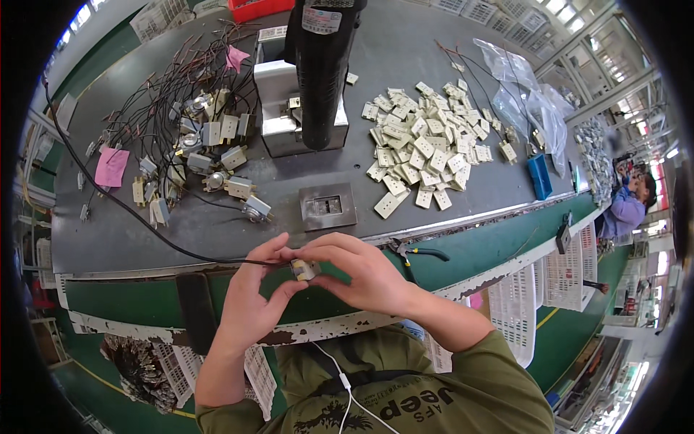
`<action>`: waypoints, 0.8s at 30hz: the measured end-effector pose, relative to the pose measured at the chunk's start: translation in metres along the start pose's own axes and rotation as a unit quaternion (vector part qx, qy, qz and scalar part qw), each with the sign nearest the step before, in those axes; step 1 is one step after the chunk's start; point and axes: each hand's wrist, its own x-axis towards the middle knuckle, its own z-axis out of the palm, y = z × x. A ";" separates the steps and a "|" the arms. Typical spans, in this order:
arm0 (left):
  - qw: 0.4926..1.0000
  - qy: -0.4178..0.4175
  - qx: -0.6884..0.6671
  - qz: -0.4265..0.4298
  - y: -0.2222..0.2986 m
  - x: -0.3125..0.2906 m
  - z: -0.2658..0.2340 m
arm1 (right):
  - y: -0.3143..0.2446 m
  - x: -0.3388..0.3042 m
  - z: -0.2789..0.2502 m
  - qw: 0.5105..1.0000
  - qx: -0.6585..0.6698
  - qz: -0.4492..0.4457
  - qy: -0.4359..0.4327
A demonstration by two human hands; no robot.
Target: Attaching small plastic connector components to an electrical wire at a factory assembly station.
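Near the table's front edge, my left hand (253, 293) and my right hand (365, 273) pinch a small metal-cased electrical part (304, 270) between them. Pale cream plastic shows on its face, and fingers cover much of the rest. A long black cable (163, 235) runs from it past my left fingers and curves off to the far left. Just beyond my fingertips lies a square metal fixture block (347, 211) with a dark recess in its middle.
A black cylindrical machine (322, 87) stands on a white-and-metal base (275, 108). Left are wired metal-cased parts (202, 163) and pink paper (111, 167); right, cream plastic pieces (423, 148), a blue container (538, 177) and yellow-and-black cutters (416, 252). A person (627, 210) sits far right.
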 end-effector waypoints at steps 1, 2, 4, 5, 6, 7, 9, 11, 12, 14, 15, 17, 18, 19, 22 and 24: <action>1.000 0.012 0.015 0.003 0.001 0.000 0.001 | 0.001 0.000 0.000 1.000 -0.005 -0.009 0.006; 0.999 0.023 0.030 0.007 0.001 0.000 0.003 | 0.000 -0.001 0.000 1.000 -0.005 -0.009 0.006; 0.999 0.028 0.041 0.016 0.000 -0.001 0.005 | -0.002 -0.005 0.002 0.999 -0.035 -0.018 0.024; 0.998 0.033 0.051 0.026 0.000 -0.002 0.006 | -0.002 -0.007 0.003 0.999 -0.036 -0.017 0.023; 0.998 0.031 0.049 0.028 -0.001 0.000 0.007 | -0.001 -0.009 0.003 0.999 -0.034 -0.011 0.030; 0.998 0.029 0.049 0.033 -0.001 0.001 0.008 | 0.001 -0.010 0.003 0.999 -0.033 -0.004 0.037; 0.998 0.028 0.047 0.041 0.002 0.001 0.008 | -0.005 -0.008 -0.001 0.999 -0.025 0.008 0.026; 0.998 0.028 0.035 0.044 0.010 -0.002 0.007 | -0.012 -0.006 -0.007 1.000 -0.002 0.004 0.012; 0.998 0.027 0.030 0.047 0.010 -0.001 0.006 | -0.013 -0.005 -0.014 1.000 -0.008 0.005 0.012; 0.992 0.072 0.102 0.027 0.005 0.002 -0.002 | -0.015 -0.008 -0.033 0.997 -0.043 0.019 0.060; 0.992 0.108 0.022 0.054 -0.004 0.001 -0.013 | -0.013 -0.006 -0.046 0.990 -0.101 0.007 0.097; 0.978 0.200 -0.035 0.040 -0.006 -0.007 -0.030 | 0.019 -0.009 -0.079 0.964 -0.149 0.023 0.219; 0.978 0.201 -0.034 0.037 -0.007 -0.014 -0.041 | 0.036 -0.002 -0.096 0.946 -0.165 0.077 0.269; 0.972 0.227 -0.021 0.062 -0.007 -0.022 -0.053 | 0.045 0.008 -0.116 0.920 -0.279 0.084 0.262; 0.938 0.332 0.051 0.081 -0.019 -0.047 -0.095 | 0.080 0.000 -0.136 0.891 -0.333 0.091 0.295; 0.897 0.422 0.122 0.050 -0.032 -0.082 -0.126 | 0.073 -0.010 -0.124 0.921 -0.228 0.075 0.308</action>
